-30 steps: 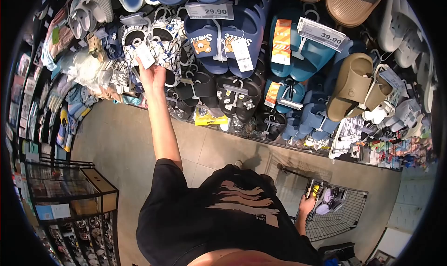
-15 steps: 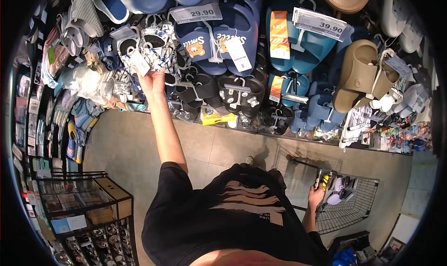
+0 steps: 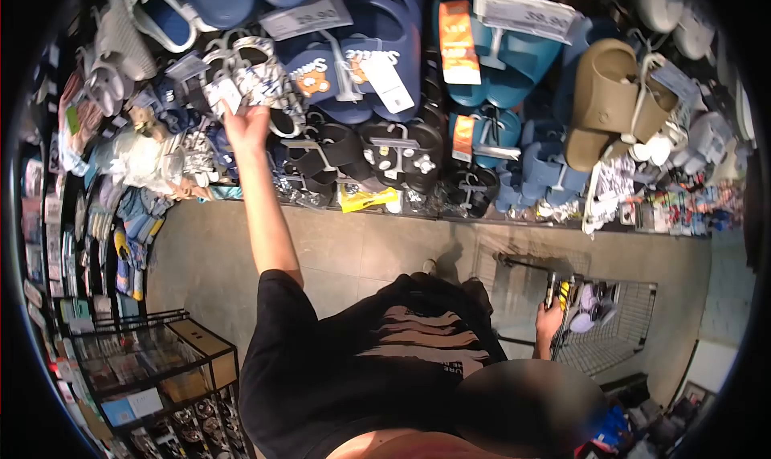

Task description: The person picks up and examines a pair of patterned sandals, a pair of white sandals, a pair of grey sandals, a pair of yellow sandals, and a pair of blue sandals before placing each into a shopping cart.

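Here, left hand (image 3: 247, 127), grip pinching one white tag (image 3: 222, 97), right hand (image 3: 549, 319), grip closed around one cart handle (image 3: 552, 289)

Gray-brown floor (image 3: 201, 250) w/ thin lines btwn big tiles, bit shiny. Tall dark shelves (image 3: 71, 242), lots of stuff, far L. Black rack (image 3: 165, 371) btm L. Pale wall (image 3: 723, 290) far R.

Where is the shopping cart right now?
In the head view, the shopping cart is at the lower right, gripped by the right hand, with pale purple footwear inside.
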Action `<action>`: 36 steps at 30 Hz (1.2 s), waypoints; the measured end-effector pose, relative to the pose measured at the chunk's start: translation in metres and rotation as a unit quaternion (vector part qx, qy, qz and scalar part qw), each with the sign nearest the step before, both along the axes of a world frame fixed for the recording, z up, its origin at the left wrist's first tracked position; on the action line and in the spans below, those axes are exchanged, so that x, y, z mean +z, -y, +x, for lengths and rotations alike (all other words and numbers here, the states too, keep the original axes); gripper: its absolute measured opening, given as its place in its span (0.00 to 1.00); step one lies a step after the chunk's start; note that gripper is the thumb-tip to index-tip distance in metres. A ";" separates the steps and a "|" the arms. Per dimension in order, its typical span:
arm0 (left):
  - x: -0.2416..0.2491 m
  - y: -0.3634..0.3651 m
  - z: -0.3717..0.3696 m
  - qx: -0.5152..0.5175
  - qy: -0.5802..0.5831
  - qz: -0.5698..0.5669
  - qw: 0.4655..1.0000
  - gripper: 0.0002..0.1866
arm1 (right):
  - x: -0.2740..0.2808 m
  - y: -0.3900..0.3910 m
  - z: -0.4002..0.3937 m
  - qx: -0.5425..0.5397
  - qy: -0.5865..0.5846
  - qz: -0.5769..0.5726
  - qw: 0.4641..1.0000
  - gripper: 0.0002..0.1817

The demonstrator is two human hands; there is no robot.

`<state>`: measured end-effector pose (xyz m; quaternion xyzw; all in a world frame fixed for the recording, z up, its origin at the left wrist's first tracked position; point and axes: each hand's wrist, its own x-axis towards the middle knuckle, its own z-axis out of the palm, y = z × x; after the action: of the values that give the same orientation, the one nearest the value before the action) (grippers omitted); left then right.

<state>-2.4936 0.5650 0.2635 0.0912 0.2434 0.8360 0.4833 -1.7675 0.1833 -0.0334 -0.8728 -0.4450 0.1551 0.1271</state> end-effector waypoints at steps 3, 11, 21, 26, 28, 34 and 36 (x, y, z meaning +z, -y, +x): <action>-0.065 0.004 -0.078 -0.089 -0.073 0.051 0.992 0.25 | -0.009 0.005 0.004 0.011 -0.004 -0.002 1.000 0.28; -0.066 0.097 0.006 0.137 -0.378 -0.046 0.914 0.20 | -0.009 0.001 0.012 -0.058 -0.064 -0.076 0.993 0.18; -0.251 0.266 0.117 0.085 -0.838 -0.105 0.528 0.20 | -0.009 0.033 0.007 -0.047 -0.060 -0.066 0.995 0.18; -0.306 0.377 0.182 -0.269 -0.809 -0.075 0.517 0.25 | -0.007 0.070 0.007 -0.018 -0.095 -0.084 0.992 0.15; -0.303 0.390 0.224 -0.277 -0.808 -0.014 0.520 0.22 | -0.009 0.084 0.009 0.004 -0.106 -0.068 0.992 0.13; -0.265 0.390 0.372 -0.524 -0.693 0.020 0.494 0.19 | 0.016 0.131 0.009 -0.010 -0.190 0.072 0.979 0.20; -0.257 0.392 0.417 -0.482 -0.753 0.182 0.408 0.30 | 0.029 0.156 0.013 -0.013 -0.216 0.104 0.971 0.15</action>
<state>-2.0764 0.1728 0.0067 0.8725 0.2669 0.0839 0.4006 -1.7549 0.0274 -0.0041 -0.8064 -0.4091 0.2909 0.3127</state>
